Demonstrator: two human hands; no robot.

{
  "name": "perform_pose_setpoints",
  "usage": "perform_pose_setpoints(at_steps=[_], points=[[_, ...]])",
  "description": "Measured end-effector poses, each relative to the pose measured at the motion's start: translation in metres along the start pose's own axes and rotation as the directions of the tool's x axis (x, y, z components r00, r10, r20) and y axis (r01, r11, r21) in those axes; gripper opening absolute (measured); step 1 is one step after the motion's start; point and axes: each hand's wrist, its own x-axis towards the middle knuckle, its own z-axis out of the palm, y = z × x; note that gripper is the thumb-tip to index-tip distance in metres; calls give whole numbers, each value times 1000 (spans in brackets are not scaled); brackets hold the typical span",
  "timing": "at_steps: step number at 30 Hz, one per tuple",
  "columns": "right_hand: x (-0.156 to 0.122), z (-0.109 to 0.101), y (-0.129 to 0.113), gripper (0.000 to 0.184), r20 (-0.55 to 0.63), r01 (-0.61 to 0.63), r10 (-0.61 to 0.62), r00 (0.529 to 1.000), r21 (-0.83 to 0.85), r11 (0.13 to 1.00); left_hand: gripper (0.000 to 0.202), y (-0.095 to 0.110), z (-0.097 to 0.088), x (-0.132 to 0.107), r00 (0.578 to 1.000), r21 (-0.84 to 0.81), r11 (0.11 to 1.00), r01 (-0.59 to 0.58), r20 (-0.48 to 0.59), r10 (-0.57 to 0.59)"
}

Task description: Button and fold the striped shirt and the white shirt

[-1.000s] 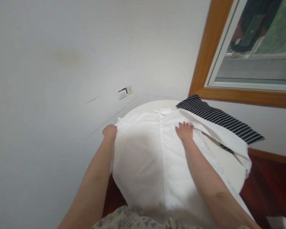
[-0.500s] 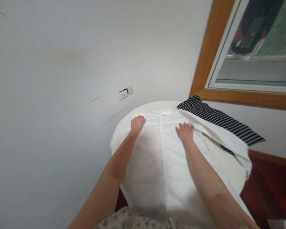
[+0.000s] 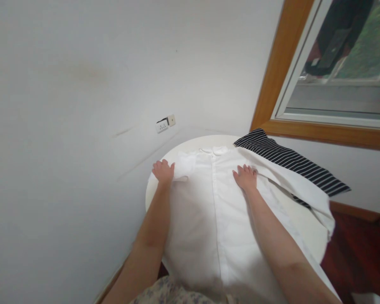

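Observation:
A white shirt (image 3: 198, 219) is spread over a round white table (image 3: 205, 140), its collar toward the wall and its front seam running down toward me. My left hand (image 3: 163, 171) lies on the shirt's left sleeve near the table's left edge, its fingers apart. A small fold of cloth shows just right of that wrist. On the shirt's right side, below the shoulder, my right hand (image 3: 246, 177) rests with its fingers spread. The right sleeve stretches out to the right and droops over the table's edge.
A black-and-white striped cloth (image 3: 291, 158) lies partly under the right sleeve and reaches past the table. Close behind stands a white wall with a socket (image 3: 162, 126). A wood-framed window (image 3: 323, 133) is at the right, above a dark red floor (image 3: 351, 249).
My left hand has moved left from the shirt's shoulder onto the sleeve, and its closed fingers have opened. My right hand has stayed in place.

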Motion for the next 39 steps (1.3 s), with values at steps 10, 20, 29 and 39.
perform_pose_setpoints(at_steps=[10, 20, 29, 39], points=[[0, 0, 2, 58, 9, 1, -1, 1000, 3, 1000, 41, -21, 15, 3, 967, 19, 972, 233, 103, -233], [0, 0, 1, 57, -4, 7, -8, 1000, -9, 1000, 38, 2, -19, 10, 998, -51, 998, -28, 57, 31], [-1, -1, 1, 58, 4, -1, 1, 1000, 8, 1000, 34, 104, -40, -50, 761, -459, 687, -563, 36, 648], [1, -2, 1, 58, 18, -7, 7, 1000, 15, 1000, 32, 102, -14, -66, 670, -571, 515, -639, -85, 737]])
